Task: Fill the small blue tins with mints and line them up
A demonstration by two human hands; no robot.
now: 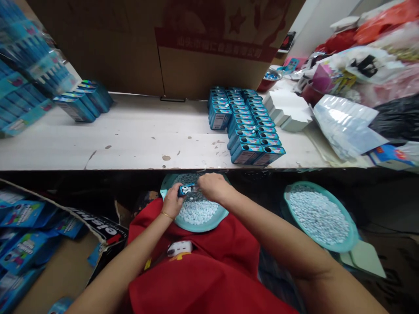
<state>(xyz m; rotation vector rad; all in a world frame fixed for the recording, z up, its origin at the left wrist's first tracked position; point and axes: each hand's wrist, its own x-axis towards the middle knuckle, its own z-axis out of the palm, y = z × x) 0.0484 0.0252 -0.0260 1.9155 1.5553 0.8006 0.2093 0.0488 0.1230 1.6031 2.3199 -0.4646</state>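
My left hand (173, 203) is wrapped round a small blue tin (180, 190), tilted with its open end to the right. White pellet candies (187, 189) fill the opening. Beside that opening, my right hand (211, 186) is closed with its knuckles up; something small and see-through seems to stick out from it, too blurred to name. Both hands are over a turquoise basin (196, 228) on my lap, on the red apron (209, 261). Loose white candies (199, 212) lie in the basin.
Rows of blue tins (247, 126) stand on the white table (140, 144), with a large cardboard box (157, 52) behind. Several more tins (83, 102) are at left. A second candy basin (352, 240) sits right. Blue packs (22, 248) lie in a carton at lower left.
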